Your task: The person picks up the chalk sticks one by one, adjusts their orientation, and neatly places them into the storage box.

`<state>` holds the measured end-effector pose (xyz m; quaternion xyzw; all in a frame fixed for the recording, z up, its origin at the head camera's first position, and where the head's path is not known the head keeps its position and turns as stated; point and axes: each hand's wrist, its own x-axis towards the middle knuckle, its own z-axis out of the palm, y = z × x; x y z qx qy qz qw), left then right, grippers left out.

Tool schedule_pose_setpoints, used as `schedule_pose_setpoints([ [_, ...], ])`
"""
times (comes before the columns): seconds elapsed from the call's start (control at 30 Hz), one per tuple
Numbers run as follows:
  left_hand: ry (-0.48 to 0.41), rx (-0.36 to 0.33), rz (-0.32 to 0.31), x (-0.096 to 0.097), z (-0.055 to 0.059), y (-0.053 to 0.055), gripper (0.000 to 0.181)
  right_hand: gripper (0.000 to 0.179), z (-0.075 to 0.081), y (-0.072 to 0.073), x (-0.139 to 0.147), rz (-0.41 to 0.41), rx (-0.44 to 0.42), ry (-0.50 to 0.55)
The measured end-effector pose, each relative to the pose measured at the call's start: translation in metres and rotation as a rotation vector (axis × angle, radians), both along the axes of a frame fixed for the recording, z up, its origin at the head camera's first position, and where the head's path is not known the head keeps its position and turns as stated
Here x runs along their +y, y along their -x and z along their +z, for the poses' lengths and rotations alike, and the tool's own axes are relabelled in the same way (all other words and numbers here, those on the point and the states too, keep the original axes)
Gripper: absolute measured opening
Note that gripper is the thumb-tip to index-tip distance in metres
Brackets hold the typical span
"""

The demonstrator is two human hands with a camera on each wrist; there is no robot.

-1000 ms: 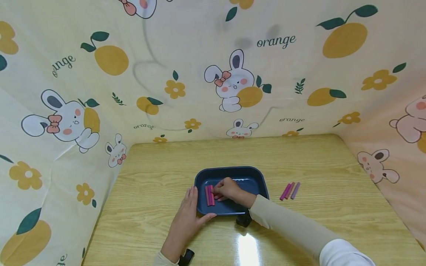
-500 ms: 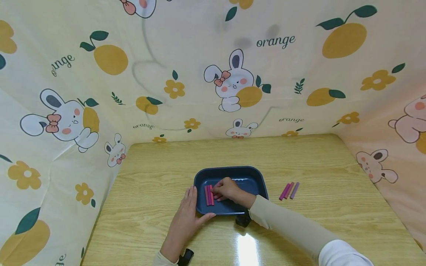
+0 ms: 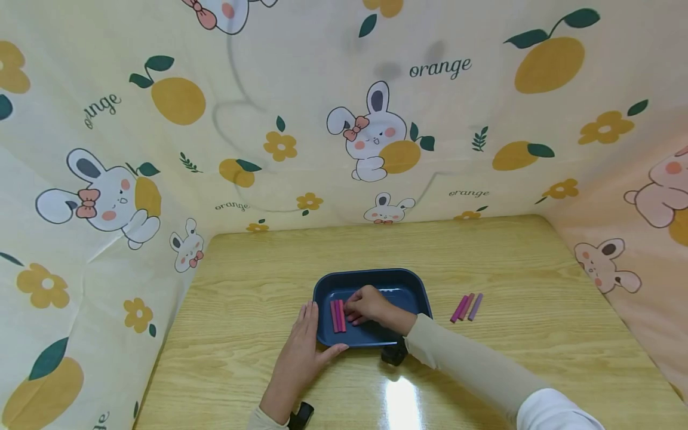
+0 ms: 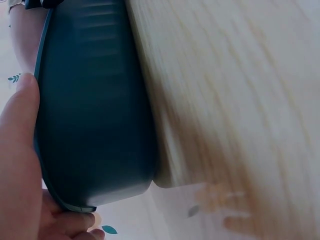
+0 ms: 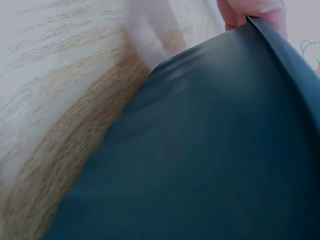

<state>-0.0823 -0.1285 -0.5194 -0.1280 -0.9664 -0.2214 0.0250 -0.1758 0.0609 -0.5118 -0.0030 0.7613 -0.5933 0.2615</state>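
Pink sticks (image 3: pixel 338 316) lie just left of the right hand (image 3: pixel 368 304), fingers curled, any grip unclear.

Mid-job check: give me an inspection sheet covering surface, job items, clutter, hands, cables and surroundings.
Surface: wood-grain table, with glare in front of the tray.
Job's things: dark blue tray with three visible pink-and-purple sticks inside; three more sticks on the table to its right.
Clutter: nothing seen.
Hands: left hand against the tray's left end; right hand inside, fingertips beside the sticks, grip unclear.
Cables: nothing seen.
Surroundings: cloth printed with rabbits, oranges and flowers.
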Motion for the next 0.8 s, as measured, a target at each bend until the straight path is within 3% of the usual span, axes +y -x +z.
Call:
schedule_pose_setpoints([
  [0.23, 0.000, -0.005, 0.003, 0.000, 0.000, 0.000, 0.103, 0.017, 0.004, 0.000, 0.010, 0.004, 0.019, 0.008],
  [0.5, 0.012, -0.025, 0.014, 0.001, 0.001, 0.000, 0.104, 0.021, 0.013, -0.003, 0.029, 0.088, 0.083, 0.050],
  [0.8, 0.010, 0.005, 0.012, 0.001, -0.001, 0.000, 0.105, 0.029, 0.043, -0.010, 0.065, 0.218, 0.155, 0.056],
])
